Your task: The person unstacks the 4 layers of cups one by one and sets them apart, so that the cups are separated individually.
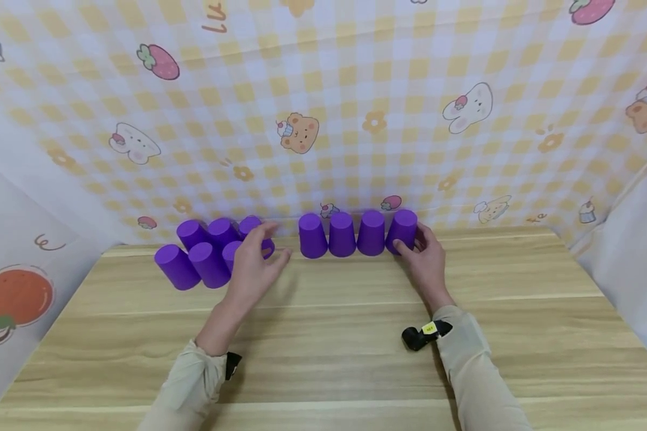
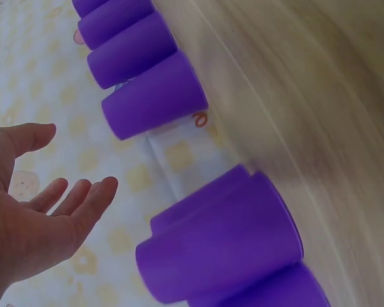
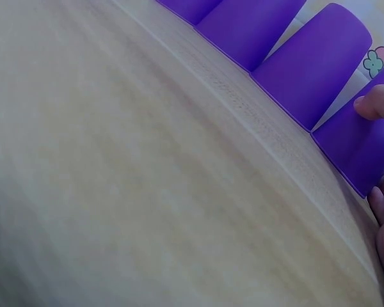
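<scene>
Four upside-down purple cups would be several; they stand in a row against the back, with the second from the right beside the end cup. My right hand grips that end cup, its thumb on the near side and fingers round the right. To the left, my left hand hovers with fingers spread, thumb apart from them, holding nothing. It partly hides a cluster of more upside-down purple cups in two rows. In the left wrist view, the nearest cup of that cluster lies beyond the left hand.
Behind the cups hangs a yellow-checked cloth with cartoon prints, meeting the back edge of the wooden table. A gap separates the row from the cluster. White cloth hangs at the left side.
</scene>
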Demonstrator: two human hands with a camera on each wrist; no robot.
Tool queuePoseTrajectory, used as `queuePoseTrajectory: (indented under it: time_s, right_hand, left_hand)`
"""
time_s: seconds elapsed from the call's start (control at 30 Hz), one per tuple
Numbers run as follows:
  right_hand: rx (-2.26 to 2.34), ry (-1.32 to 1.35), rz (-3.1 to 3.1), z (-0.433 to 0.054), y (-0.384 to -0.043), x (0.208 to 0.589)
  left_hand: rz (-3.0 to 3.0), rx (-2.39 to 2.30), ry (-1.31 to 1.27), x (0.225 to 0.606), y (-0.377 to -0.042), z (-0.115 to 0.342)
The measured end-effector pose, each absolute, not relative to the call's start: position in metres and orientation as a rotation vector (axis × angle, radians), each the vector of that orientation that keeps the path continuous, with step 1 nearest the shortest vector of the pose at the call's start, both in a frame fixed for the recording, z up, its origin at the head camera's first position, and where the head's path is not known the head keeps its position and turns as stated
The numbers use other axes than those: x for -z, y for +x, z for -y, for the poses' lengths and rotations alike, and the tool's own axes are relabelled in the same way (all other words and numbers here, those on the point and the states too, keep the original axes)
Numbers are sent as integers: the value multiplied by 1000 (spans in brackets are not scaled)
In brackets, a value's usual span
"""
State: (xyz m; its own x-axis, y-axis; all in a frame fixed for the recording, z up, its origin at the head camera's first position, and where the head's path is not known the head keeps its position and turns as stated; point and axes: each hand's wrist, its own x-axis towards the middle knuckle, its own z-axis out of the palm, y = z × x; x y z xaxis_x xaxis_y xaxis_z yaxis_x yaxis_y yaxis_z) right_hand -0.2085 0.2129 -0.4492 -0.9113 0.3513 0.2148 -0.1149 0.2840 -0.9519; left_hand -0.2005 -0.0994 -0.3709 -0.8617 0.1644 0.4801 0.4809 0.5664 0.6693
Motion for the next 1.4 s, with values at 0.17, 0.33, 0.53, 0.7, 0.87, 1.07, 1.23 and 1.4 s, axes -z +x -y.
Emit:
queuePoseTrajectory:
  time_s: [0.17, 0.33, 0.53, 0.7, 0.87, 1.07, 1.23, 1.4]
  right_hand:
    - [-1657, -219, 2170, -213, -208, 450]
    - [-1661, -214, 2158, -213, -209, 452]
    - [-1675, -212, 2158, -213, -210, 451]
    - [-1679, -207, 2161, -213, -210, 451]
    - [-1686, -187, 2151, -214, -210, 452]
    - [-1674, -193, 2159, -213, -210, 451]
    - [-1665, -197, 2168, -213, -210, 451]
    - [-1665, -201, 2162, -213, -210, 451]
  left_hand:
    - [2454, 1207, -484, 372, -211, 91]
    - [2443, 1246, -443, 372, -223, 85]
    - [2467, 1315, -409, 377, -234, 76]
    - [2448, 1353, -407, 383, -242, 71]
    - [2462, 1384, -418, 390, -248, 67]
    - [2522, 1396, -450, 394, -254, 62]
    - [2546, 1420, -484, 396, -258, 59]
    - [2544, 1440, -462, 397, -260, 58]
